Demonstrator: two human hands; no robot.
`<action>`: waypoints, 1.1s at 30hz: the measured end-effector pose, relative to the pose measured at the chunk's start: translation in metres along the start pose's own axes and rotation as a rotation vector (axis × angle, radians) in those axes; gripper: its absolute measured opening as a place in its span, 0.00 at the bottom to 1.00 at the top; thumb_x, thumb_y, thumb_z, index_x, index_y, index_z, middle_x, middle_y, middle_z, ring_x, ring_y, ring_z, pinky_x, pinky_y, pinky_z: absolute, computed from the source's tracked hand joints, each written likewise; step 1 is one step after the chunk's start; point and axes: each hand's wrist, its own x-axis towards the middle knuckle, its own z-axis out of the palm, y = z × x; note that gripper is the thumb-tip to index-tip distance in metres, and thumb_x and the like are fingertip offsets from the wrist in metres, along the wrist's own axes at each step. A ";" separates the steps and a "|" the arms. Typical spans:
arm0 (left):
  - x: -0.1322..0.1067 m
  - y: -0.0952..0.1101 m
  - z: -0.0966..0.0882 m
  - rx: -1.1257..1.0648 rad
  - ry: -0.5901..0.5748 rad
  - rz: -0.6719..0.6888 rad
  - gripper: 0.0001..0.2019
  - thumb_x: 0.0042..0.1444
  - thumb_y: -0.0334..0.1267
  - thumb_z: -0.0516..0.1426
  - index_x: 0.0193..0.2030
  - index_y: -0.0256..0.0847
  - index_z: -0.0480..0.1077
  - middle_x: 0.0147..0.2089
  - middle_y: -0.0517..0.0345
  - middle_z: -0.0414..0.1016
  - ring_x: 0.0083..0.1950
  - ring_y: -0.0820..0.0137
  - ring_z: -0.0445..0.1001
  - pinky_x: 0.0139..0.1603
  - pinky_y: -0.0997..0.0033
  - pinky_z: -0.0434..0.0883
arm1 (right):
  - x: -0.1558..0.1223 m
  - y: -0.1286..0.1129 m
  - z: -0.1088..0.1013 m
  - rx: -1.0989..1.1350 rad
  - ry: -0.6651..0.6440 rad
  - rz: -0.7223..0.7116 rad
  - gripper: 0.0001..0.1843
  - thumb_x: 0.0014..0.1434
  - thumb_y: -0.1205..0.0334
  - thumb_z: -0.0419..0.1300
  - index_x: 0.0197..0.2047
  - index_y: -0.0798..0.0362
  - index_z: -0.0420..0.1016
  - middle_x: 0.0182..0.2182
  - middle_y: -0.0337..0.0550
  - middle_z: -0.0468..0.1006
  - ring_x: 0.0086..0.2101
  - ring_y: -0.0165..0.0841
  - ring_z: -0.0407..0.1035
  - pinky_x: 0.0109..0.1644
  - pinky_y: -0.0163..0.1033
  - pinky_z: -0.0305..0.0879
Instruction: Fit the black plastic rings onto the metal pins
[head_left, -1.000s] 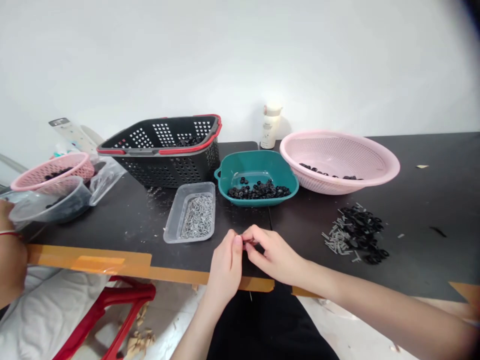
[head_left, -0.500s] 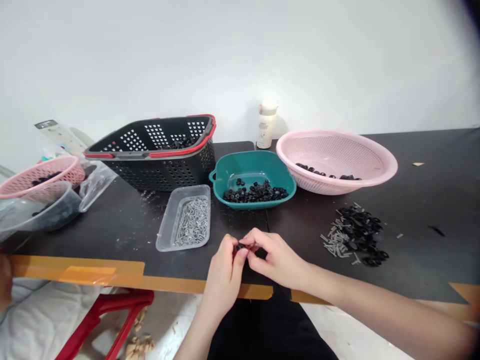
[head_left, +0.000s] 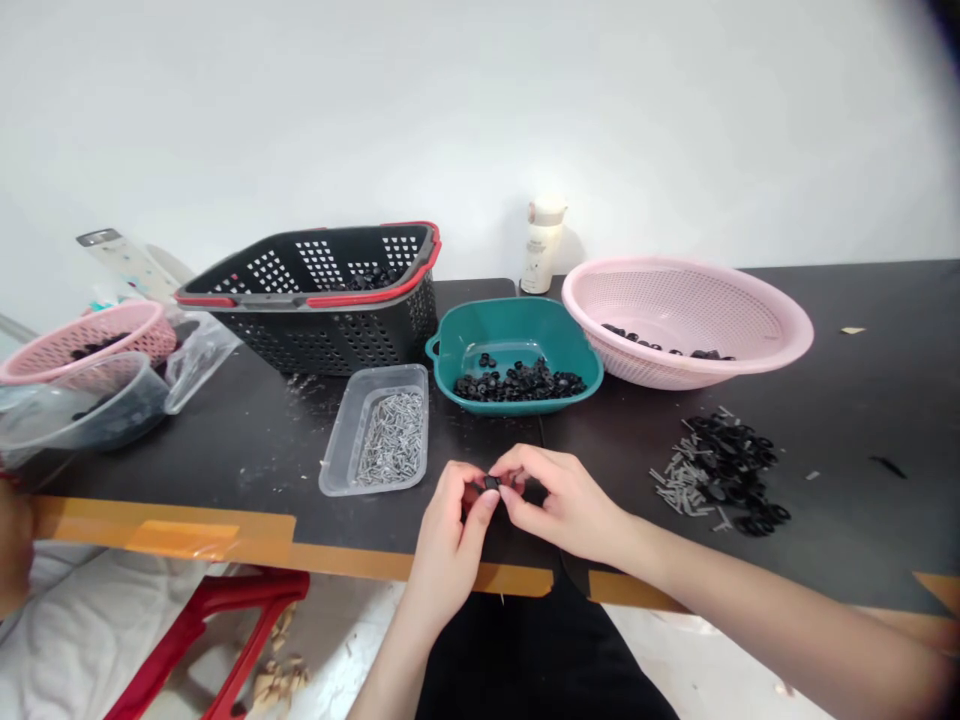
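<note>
Left hand (head_left: pixel 450 535) | right hand (head_left: pixel 566 505) | both closed, pinching small black piece (head_left: pixel 491 483) (fingertips nearly hide it) | lower middle of frame, above dark table (head_left: pixel 862 420) | clear tray (head_left: pixel 335 462) near left

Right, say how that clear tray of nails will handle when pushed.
The clear plastic tray looks thin-walled, so it probably flexes. The nails inside likely make it heavy for its size. Its low shape should slide, not tip.
</note>
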 end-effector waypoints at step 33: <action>-0.010 -0.015 0.004 0.085 0.119 -0.145 0.19 0.63 0.53 0.50 0.46 0.43 0.75 0.48 0.47 0.79 0.49 0.57 0.77 0.47 0.60 0.74 | 0.001 -0.017 0.002 -0.251 -0.105 0.052 0.01 0.56 0.66 0.52 0.33 0.52 0.64 0.28 0.38 0.69 0.26 0.30 0.62 0.30 0.35 0.54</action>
